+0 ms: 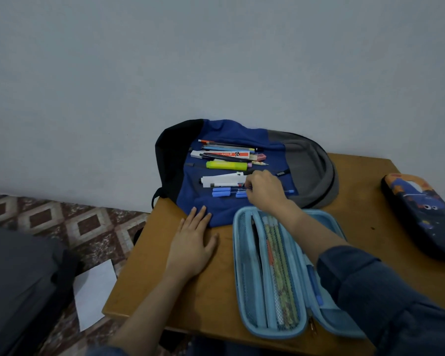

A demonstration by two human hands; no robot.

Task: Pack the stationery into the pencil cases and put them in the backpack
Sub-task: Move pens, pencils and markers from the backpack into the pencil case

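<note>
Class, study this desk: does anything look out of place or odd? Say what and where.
A white sheet of paper lies on the tiled floor left of the table, as if dropped. Stationery such as blue pens and a yellow highlighter lies loose on top of the backpack.

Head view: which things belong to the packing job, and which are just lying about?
Job: backpack, open blue pencil case, dark pencil case, yellow highlighter, blue pens under the right hand.
Lying about: white paper on the floor.
</note>
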